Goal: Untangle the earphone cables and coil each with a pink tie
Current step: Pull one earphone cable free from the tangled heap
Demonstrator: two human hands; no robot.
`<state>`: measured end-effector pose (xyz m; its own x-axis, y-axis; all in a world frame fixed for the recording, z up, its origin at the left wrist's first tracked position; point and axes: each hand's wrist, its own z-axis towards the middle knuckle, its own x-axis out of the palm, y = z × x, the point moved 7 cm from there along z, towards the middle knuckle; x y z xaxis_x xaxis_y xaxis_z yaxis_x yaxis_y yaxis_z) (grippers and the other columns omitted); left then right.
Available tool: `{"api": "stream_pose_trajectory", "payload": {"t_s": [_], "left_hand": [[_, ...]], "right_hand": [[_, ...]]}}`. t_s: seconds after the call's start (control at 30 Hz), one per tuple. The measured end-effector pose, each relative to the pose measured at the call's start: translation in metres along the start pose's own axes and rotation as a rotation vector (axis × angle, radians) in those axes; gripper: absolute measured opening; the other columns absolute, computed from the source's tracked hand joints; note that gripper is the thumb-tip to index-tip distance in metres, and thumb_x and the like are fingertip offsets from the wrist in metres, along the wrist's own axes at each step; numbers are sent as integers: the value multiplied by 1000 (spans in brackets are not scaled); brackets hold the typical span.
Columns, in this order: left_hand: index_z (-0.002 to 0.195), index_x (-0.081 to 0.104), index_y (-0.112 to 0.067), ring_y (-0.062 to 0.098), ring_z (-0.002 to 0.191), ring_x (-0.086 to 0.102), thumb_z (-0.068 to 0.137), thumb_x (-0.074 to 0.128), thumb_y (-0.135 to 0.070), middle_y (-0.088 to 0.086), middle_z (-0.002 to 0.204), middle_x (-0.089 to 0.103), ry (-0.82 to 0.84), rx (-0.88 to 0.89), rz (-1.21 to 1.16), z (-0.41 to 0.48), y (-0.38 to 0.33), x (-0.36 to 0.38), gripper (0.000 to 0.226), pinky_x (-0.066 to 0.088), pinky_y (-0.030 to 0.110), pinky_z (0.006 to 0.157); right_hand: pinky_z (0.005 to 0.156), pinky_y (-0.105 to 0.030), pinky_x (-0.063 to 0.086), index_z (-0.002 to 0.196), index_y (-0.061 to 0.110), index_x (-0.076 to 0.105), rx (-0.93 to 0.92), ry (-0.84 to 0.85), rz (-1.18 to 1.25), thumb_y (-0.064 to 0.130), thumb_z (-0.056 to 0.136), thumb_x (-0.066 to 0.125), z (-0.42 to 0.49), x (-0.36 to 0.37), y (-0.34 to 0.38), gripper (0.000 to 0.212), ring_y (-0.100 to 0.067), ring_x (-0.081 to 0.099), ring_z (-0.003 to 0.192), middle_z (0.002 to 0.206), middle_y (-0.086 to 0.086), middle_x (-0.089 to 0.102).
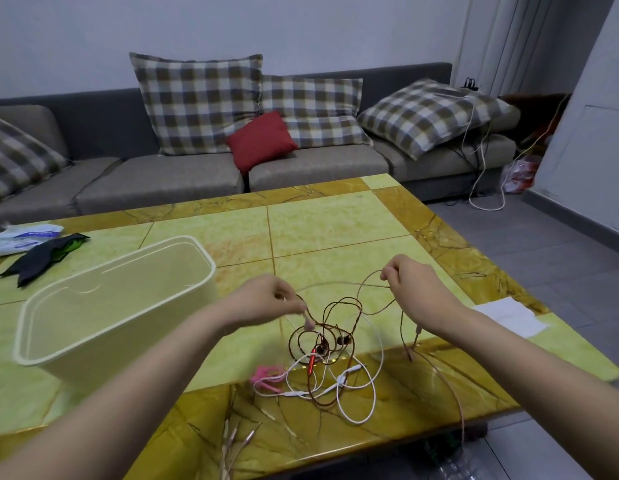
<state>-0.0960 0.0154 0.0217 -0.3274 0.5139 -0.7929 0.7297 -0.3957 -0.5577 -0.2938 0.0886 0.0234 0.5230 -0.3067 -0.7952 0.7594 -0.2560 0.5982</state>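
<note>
A tangle of earphone cables hangs and lies at the table's near edge: a brown-red cable (339,318) with dark earbuds and a red plug, and a white cable (356,386) looped flat under it. My left hand (266,299) pinches a strand of the brown-red cable above the tangle. My right hand (410,285) pinches another stretch of the same cable, raised to the right, with a thin end dangling below. Pink ties (266,374) lie in a small heap left of the white cable.
A cream plastic bin (110,306) stands on the yellow marble table (335,230) to the left. White paper (508,315) lies at the right edge. A dark cloth (41,256) and plastic bag sit far left. A grey sofa with cushions lies beyond.
</note>
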Motion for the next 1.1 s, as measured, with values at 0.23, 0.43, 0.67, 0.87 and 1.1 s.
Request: {"api": "stream_pose_trajectory", "payload": {"t_s": [0.23,0.43,0.67,0.87,1.1], "left_hand": [[82,62,-12,17,89,61,90,60,-24,7,91,70,-367,-5,-418,8,7,-32,15,48,29,75],[105,57,-32,20,115,39,82,66,-35,-1,115,47,-438,-69,58,19,-13,-17,25,35,37,98],[97,60,-16,21,81,62,96,46,-28,8,95,65,-174,109,-288,13,-44,28,19,51,25,62],[109,56,-28,7,70,53,88,61,-33,-5,88,57,-221,98,-351,12,-31,30,22,42,22,63],[71,59,-14,6,64,50,86,65,-22,-5,65,55,-424,89,-635,3,-32,6,19,41,14,61]], "right_hand": [[45,-15,29,98,8,61,-66,46,-40,17,100,36,-6,2,10,26,-1,41,56,68,12,47],[49,-12,37,92,14,61,-147,156,-4,20,99,39,-14,12,31,23,-3,51,61,70,5,59],[52,-9,37,93,15,57,-189,184,49,20,100,37,-15,12,46,22,-2,49,60,69,6,62],[55,-20,37,93,17,56,-197,289,106,21,101,35,-17,15,46,23,-13,50,61,65,6,61],[56,-11,35,94,13,47,-165,133,-31,14,102,30,-13,6,37,19,-8,43,67,91,-1,48]]}}
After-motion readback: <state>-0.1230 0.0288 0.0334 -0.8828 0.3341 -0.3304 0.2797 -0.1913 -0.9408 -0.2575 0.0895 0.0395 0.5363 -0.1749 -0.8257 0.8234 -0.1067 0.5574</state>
